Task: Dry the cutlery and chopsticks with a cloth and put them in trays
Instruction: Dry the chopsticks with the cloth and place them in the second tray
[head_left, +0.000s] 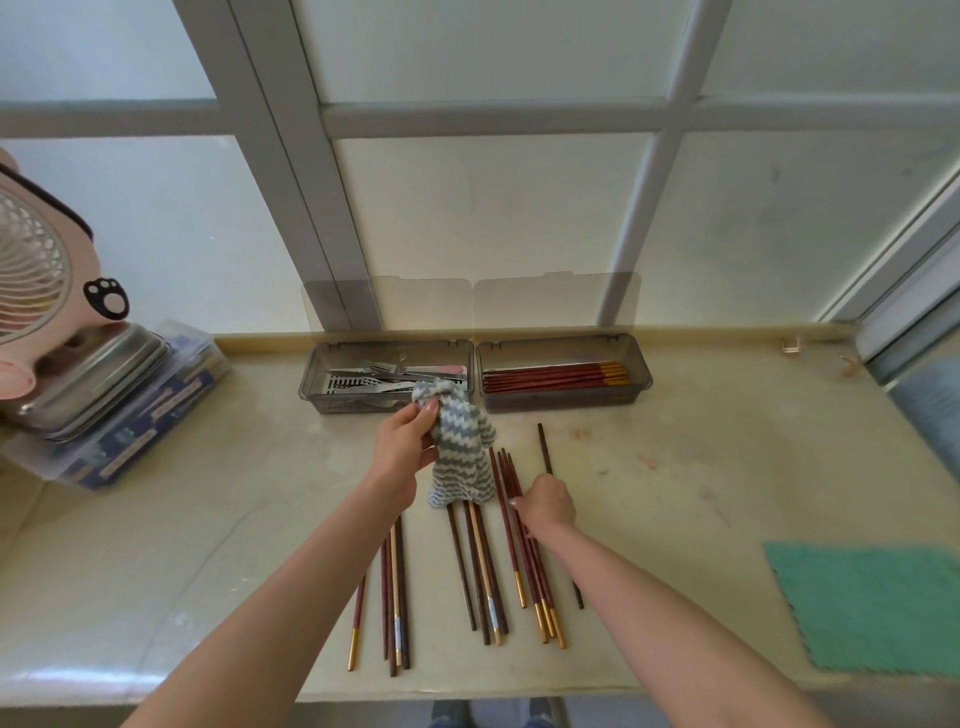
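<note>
My left hand (404, 447) holds a grey-and-white striped cloth (459, 452) that hangs down over the counter. My right hand (545, 506) rests on a dark chopstick (544, 447), its fingers closed around it, beside a bundle of red-brown chopsticks with gold ends (524, 551). More loose chopsticks (394, 597) lie to the left on the counter. At the back stand two grey trays with open lids: the left tray (311, 382) holds metal forks and other cutlery, the right tray (641, 376) holds several red chopsticks.
A pink fan (36, 280) sits on a metal tin and a plastic box (130, 421) at the left. A green cloth (872, 608) lies at the right front. A frosted window wall rises directly behind the trays.
</note>
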